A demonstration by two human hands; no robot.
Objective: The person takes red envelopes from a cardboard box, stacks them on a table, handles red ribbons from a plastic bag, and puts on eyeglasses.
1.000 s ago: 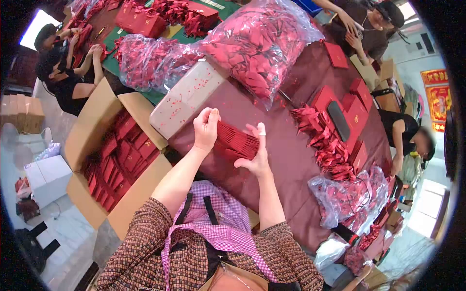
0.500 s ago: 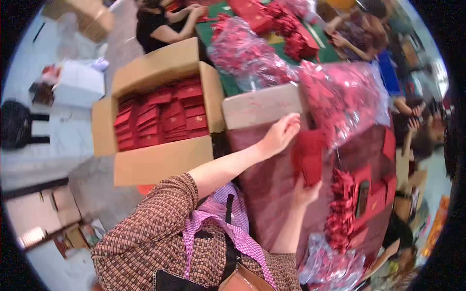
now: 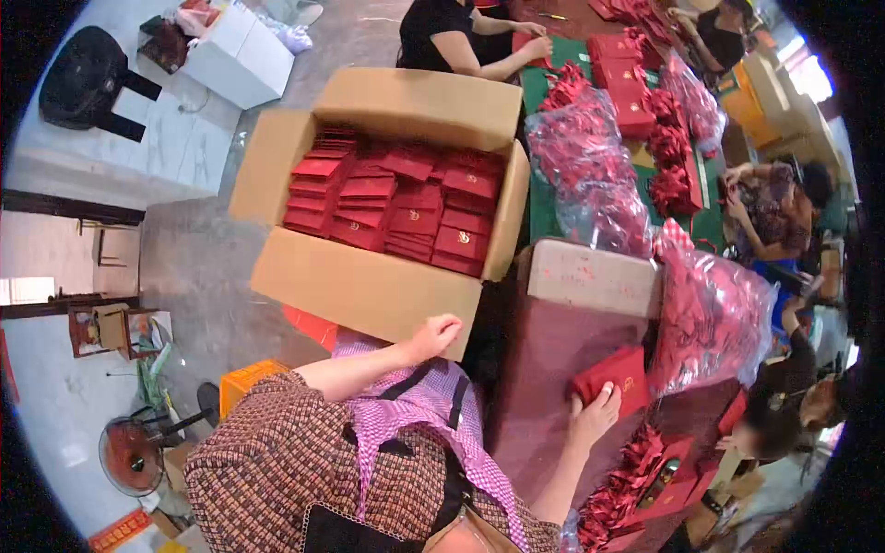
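My right hand [image 3: 597, 419] grips a small stack of red pouches [image 3: 623, 376], the top one bearing a gold emblem, above the dark red table cover [image 3: 544, 405]. My left hand [image 3: 433, 339] is loosely closed with nothing visible in it, close to the front flap [image 3: 369, 288] of a cardboard box. Rows of similar red pouches [image 3: 412, 221] fill that box, many with gold emblems. Just beyond the held stack lies a clear plastic bag [image 3: 714, 318] full of red pieces.
A pale block [image 3: 595, 276] lies at the table's far end. More bagged red items [image 3: 590, 166] cover the green table behind. Loose red ribbon-like pieces [image 3: 636, 461] lie at right. Several people sit around the tables. A fan [image 3: 131, 456] stands on the left.
The view has swung left. My left hand has drawn back from beside the pouches to the box's front flap. The stack stays in my right hand, its emblem now showing.
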